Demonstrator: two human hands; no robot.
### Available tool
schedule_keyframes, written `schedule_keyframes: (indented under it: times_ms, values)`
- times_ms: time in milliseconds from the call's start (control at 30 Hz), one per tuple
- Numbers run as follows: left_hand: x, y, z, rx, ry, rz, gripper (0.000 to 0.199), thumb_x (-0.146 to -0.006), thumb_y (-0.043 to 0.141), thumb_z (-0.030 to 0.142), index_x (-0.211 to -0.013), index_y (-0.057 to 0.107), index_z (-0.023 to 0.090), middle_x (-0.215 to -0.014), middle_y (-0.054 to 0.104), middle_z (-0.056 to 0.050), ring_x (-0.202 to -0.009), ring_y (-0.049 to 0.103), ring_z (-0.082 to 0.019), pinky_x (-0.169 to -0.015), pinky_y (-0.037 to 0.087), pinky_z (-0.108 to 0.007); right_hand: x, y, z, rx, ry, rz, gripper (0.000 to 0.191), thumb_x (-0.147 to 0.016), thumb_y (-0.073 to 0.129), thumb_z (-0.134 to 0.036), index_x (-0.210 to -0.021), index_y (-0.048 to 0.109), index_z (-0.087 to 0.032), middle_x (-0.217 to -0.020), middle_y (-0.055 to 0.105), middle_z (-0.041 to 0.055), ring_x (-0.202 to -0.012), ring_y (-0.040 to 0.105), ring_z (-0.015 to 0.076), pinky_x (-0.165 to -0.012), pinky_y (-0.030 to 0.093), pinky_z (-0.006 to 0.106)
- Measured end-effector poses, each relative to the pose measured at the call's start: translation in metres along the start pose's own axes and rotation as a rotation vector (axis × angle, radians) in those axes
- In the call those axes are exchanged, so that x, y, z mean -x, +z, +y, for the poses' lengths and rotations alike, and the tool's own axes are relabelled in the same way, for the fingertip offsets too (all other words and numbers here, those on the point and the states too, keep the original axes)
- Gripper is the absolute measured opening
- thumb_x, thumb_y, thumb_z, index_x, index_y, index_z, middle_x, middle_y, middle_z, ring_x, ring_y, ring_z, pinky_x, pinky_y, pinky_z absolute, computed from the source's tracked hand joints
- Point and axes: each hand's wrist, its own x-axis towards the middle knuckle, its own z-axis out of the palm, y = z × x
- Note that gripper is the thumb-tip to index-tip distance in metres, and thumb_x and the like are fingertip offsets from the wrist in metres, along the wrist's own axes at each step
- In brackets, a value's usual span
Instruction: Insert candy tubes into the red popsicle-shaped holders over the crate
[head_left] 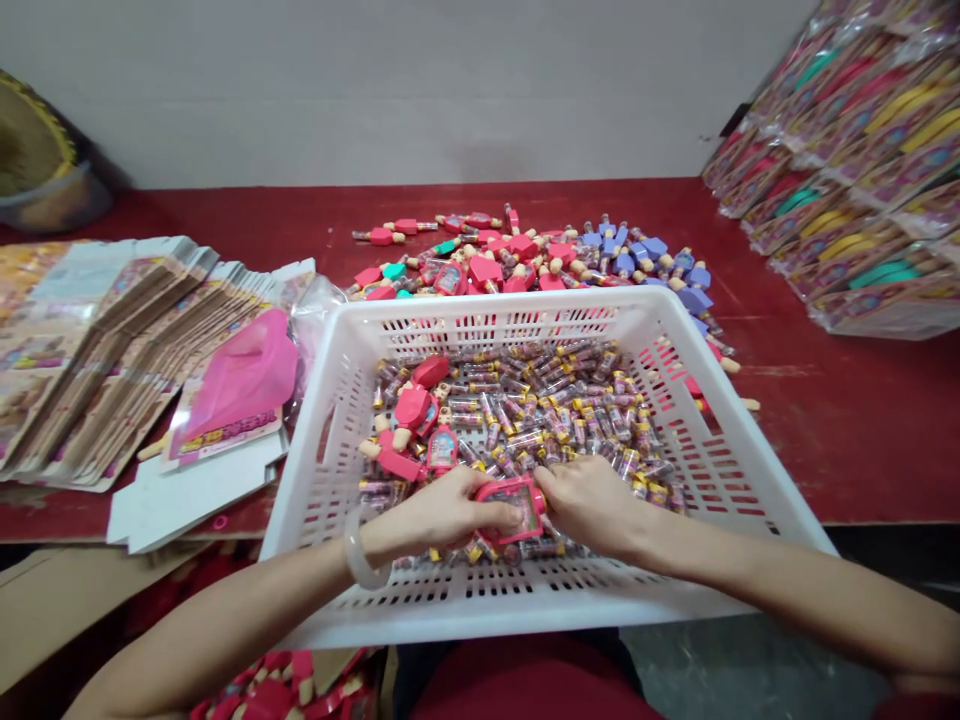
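Observation:
My left hand is closed round a red bottle-shaped toy with a clear window, thumb lying across its face. At the toy's neck my right hand is closed, its fingers bunched together; whatever they grip is hidden. Both hands are over the white slotted basket. Beneath them lie many small clear tubes with yellow ends and dark contents. Several more red toys with cork-coloured stoppers rest on the tubes at the basket's left side.
Behind the basket, red toys and purple toys are heaped on the red table. Printed cards and a pink pouch lie left. Stacked packaged goods stand right. A box of red toys sits below.

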Motion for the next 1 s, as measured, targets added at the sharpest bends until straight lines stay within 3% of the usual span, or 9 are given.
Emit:
schedule_keyframes:
  times_ms: [100,167,267,400,467,600,767,867,1000]
  values:
    - [-0.007,0.004,-0.013,-0.673,0.286,0.21,0.026,-0.088,0.06,0.041,-0.093,0.059,0.015,-0.078,0.064,-0.003,-0.063,0.055,-0.014,-0.054,0.037,-0.025,-0.008,0.01,0.006,-0.349,0.101,-0.217,0.003,-0.077,0.062,-0.019,-0.076,0.061,-0.016,-0.066,0.062,0.0034,-0.056,0.053,0.0162,-0.05,0.026,0.026]
    - [-0.016,0.004,-0.024,-1.051,0.481,0.235,0.023,-0.091,0.055,0.028,-0.108,0.058,0.013,-0.092,0.067,-0.009,-0.072,0.061,-0.017,-0.059,0.041,-0.027,-0.014,0.02,0.015,-0.741,0.125,-0.5,0.018,-0.072,0.067,-0.025,-0.063,0.053,-0.017,-0.054,0.051,-0.0013,-0.047,0.044,0.0118,-0.046,0.026,0.023]
    - [-0.029,-0.004,-0.029,-1.34,0.661,0.331,0.026,-0.094,0.05,0.019,-0.12,0.055,0.016,-0.112,0.065,-0.012,-0.088,0.063,-0.02,-0.071,0.048,-0.032,-0.026,0.027,0.032,-1.134,0.159,-0.824,0.031,-0.068,0.068,-0.037,-0.058,0.045,-0.019,-0.045,0.04,-0.0054,-0.038,0.031,0.009,-0.037,0.025,0.022]
    - [-0.028,-0.027,-0.007,-1.395,0.592,0.744,0.034,-0.095,0.054,0.027,-0.128,0.053,0.024,-0.138,0.052,-0.01,-0.121,0.048,-0.03,-0.097,0.04,-0.047,-0.053,-0.004,0.057,-1.08,0.206,-0.504,0.029,-0.072,0.067,-0.04,-0.066,0.049,-0.019,-0.049,0.041,-0.006,-0.04,0.034,0.0088,-0.037,0.026,0.021]
    - [-0.02,-0.036,0.004,-1.37,0.542,0.823,0.037,-0.095,0.054,0.031,-0.131,0.052,0.023,-0.139,0.051,-0.01,-0.119,0.048,-0.03,-0.096,0.039,-0.047,-0.065,-0.03,0.063,-0.945,0.146,-0.352,0.026,-0.072,0.072,-0.036,-0.078,0.056,-0.017,-0.057,0.05,-0.0044,-0.046,0.042,0.0102,-0.041,0.029,0.021]
    - [-0.007,-0.046,0.008,-1.11,0.518,0.645,0.051,-0.091,0.06,0.039,-0.136,0.048,0.018,-0.127,0.058,-0.012,-0.107,0.051,-0.027,-0.093,0.042,-0.04,-0.066,-0.058,0.059,-0.601,0.018,-0.151,0.032,-0.072,0.073,-0.026,-0.097,0.056,-0.017,-0.077,0.062,0.0001,-0.062,0.055,0.0155,-0.051,0.035,0.022]
    - [-0.003,-0.043,0.004,-0.453,0.334,0.235,0.049,-0.095,0.045,0.056,-0.122,0.057,0.018,-0.096,0.066,-0.004,-0.075,0.059,-0.016,-0.065,0.044,-0.026,-0.03,-0.053,0.044,-0.283,-0.151,0.208,0.021,-0.091,0.058,-0.034,-0.1,0.061,-0.015,-0.092,0.066,0.0103,-0.082,0.061,0.0234,-0.071,0.041,0.032]
    - [-0.005,-0.036,0.0,-0.588,0.407,0.262,0.04,-0.092,0.057,0.047,-0.122,0.059,0.021,-0.097,0.067,-0.002,-0.079,0.062,-0.016,-0.068,0.046,-0.025,-0.012,-0.043,0.038,-0.546,-0.132,0.167,0.032,-0.097,0.049,-0.044,-0.099,0.063,-0.015,-0.085,0.065,0.0086,-0.074,0.059,0.0198,-0.066,0.04,0.029]
    - [-0.012,-0.029,-0.007,-1.193,0.649,0.508,0.041,-0.094,0.049,0.016,-0.134,0.052,0.027,-0.12,0.063,-0.009,-0.101,0.062,-0.02,-0.081,0.049,-0.03,-0.005,-0.018,0.034,-1.347,0.112,-0.286,0.054,-0.09,0.048,-0.069,-0.076,0.052,-0.017,-0.053,0.046,-0.0031,-0.039,0.032,0.009,-0.04,0.023,0.022]
